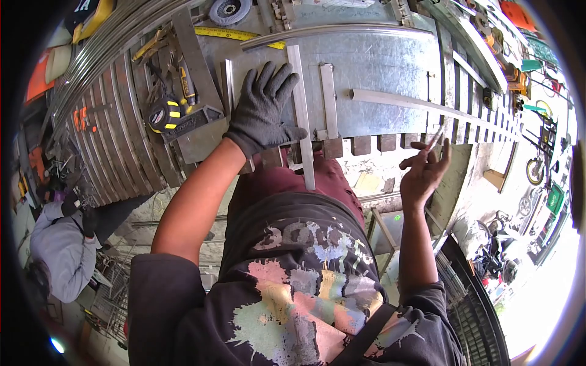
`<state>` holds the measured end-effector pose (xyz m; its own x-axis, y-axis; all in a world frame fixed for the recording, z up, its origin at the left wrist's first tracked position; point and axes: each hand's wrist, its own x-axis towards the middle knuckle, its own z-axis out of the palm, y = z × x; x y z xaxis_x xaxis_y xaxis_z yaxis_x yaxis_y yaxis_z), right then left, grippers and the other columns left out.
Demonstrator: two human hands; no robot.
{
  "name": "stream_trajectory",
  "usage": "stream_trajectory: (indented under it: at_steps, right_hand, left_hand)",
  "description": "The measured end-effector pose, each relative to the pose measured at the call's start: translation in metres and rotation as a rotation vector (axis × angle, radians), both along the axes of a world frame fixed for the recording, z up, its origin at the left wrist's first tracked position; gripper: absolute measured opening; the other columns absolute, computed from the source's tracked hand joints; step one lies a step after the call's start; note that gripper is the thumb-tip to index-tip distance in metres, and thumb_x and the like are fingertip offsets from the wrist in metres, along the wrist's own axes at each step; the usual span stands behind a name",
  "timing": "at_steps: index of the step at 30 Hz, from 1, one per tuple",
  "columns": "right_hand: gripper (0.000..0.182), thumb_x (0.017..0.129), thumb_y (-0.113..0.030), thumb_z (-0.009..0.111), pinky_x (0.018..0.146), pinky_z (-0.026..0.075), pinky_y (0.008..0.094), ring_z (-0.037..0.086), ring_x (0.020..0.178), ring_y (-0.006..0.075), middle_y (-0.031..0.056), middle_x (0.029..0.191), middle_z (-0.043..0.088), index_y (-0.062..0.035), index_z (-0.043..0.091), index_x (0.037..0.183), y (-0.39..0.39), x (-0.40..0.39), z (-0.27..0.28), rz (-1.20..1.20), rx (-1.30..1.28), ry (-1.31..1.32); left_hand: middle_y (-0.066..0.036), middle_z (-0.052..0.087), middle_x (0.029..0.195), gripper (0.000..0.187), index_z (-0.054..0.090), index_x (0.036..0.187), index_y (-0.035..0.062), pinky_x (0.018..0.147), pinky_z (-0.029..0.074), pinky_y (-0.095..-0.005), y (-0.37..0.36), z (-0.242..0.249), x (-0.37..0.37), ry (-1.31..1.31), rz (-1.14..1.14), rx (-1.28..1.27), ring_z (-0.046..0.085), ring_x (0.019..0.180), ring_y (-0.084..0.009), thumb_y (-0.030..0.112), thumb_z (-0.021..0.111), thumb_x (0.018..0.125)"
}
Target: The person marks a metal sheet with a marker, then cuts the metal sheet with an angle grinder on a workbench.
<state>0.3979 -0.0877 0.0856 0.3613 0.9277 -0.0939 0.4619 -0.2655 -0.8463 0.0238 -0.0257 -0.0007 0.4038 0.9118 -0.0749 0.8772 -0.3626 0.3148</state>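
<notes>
My left hand (266,110), in a dark grey work glove, lies flat with its fingers spread at the left side of a flat metal bar (300,100). Its thumb reaches across the bar, whose near end sticks out past the table edge towards my body. Bare, my right hand (425,171) is raised by the table's front edge, pinching a thin, pale, pen-like stick (436,138) that points up and away. Between the hands, a short metal piece (328,100) and a long metal strip (403,102) rest on the sheet-metal surface (378,67).
Left of my glove are a black-and-yellow tape measure (165,116) and a steel square (198,64). A yellow tape blade (229,34) and a grinding disc (230,10) lie farther back. At far left, another person (64,250) in grey bends near the slatted bench (113,146).
</notes>
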Motion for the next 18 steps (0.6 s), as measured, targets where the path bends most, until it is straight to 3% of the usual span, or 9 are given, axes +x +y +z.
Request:
stream_trajectory:
  at_steps: [2, 4, 7, 8, 10, 12, 13, 18]
  right_hand:
    - [0.048, 0.117, -0.005, 0.056, 0.061, 0.055, 0.0252, 0.068, 0.064, 0.0116, 0.0190, 0.118, 0.078, 0.0028, 0.036, 0.160, 0.007, 0.009, 0.003, -0.080, 0.016, 0.003]
    - [0.034, 0.115, -0.008, 0.064, 0.063, 0.056, 0.0257, 0.071, 0.069, 0.0101, 0.0152, 0.110, 0.082, 0.0024, 0.055, 0.147, 0.012, 0.016, 0.005, -0.074, -0.040, 0.023]
    - [0.017, 0.111, -0.010, 0.074, 0.070, 0.058, 0.0273, 0.072, 0.078, 0.0077, 0.0082, 0.096, 0.083, -0.0033, 0.077, 0.126, 0.014, -0.003, 0.002, 0.035, -0.104, -0.156]
    - [0.025, 0.109, -0.007, 0.073, 0.072, 0.058, 0.0270, 0.074, 0.084, 0.0086, 0.0085, 0.099, 0.083, -0.0019, 0.076, 0.134, 0.015, -0.012, 0.007, 0.130, -0.197, -0.187]
    - [0.031, 0.107, -0.007, 0.073, 0.076, 0.061, 0.0328, 0.079, 0.088, 0.0184, 0.0120, 0.101, 0.083, -0.0012, 0.075, 0.138, 0.023, -0.046, 0.019, 0.231, -0.350, -0.198]
    - [0.036, 0.104, -0.008, 0.073, 0.082, 0.063, 0.0414, 0.081, 0.090, 0.0319, 0.0182, 0.106, 0.083, -0.0015, 0.074, 0.140, 0.029, -0.065, 0.004, 0.437, -0.220, -0.286]
    - [0.035, 0.102, -0.009, 0.072, 0.088, 0.063, 0.0486, 0.080, 0.095, 0.0423, 0.0236, 0.112, 0.080, -0.0022, 0.075, 0.137, 0.037, -0.086, 0.012, 0.381, -0.308, -0.122]
    - [0.020, 0.101, -0.009, 0.071, 0.085, 0.061, 0.0530, 0.076, 0.095, 0.0478, 0.0236, 0.107, 0.077, -0.0029, 0.076, 0.120, 0.072, -0.126, -0.009, 0.551, 0.031, -0.249]
  left_hand:
    - [-0.016, 0.036, 0.182, 0.135, 0.042, 0.174, 0.0081, 0.137, 0.014, -0.0651, -0.001, -0.003, -0.001, -0.027, 0.000, 0.012, 0.029, 0.167, -0.0449, 0.092, 0.075, 0.073]
    - [-0.015, 0.035, 0.182, 0.135, 0.042, 0.174, 0.0083, 0.137, 0.014, -0.0649, -0.001, -0.001, -0.001, -0.010, -0.004, 0.003, 0.028, 0.168, -0.0448, 0.093, 0.075, 0.074]
    - [-0.016, 0.035, 0.182, 0.136, 0.042, 0.173, 0.0065, 0.137, 0.014, -0.0634, -0.001, 0.001, 0.000, 0.021, -0.010, 0.021, 0.026, 0.169, -0.0429, 0.095, 0.071, 0.074]
    - [-0.017, 0.035, 0.182, 0.137, 0.042, 0.173, 0.0055, 0.138, 0.014, -0.0626, -0.002, 0.001, 0.000, 0.034, -0.012, 0.033, 0.025, 0.169, -0.0420, 0.097, 0.069, 0.075]
    - [-0.017, 0.035, 0.182, 0.137, 0.042, 0.173, 0.0051, 0.138, 0.014, -0.0626, -0.002, 0.001, 0.000, 0.033, -0.011, 0.039, 0.025, 0.169, -0.0420, 0.097, 0.068, 0.075]
    - [-0.017, 0.036, 0.181, 0.137, 0.042, 0.173, 0.0046, 0.137, 0.015, -0.0627, -0.002, 0.000, 0.000, 0.022, -0.013, 0.049, 0.026, 0.169, -0.0420, 0.098, 0.067, 0.075]
    - [-0.017, 0.036, 0.181, 0.137, 0.042, 0.172, 0.0044, 0.137, 0.015, -0.0628, -0.002, -0.001, 0.000, 0.012, -0.014, 0.057, 0.026, 0.169, -0.0421, 0.098, 0.067, 0.075]
    - [-0.018, 0.038, 0.180, 0.136, 0.042, 0.172, 0.0033, 0.137, 0.017, -0.0633, -0.003, -0.003, -0.002, -0.016, -0.024, 0.101, 0.028, 0.168, -0.0428, 0.096, 0.069, 0.076]
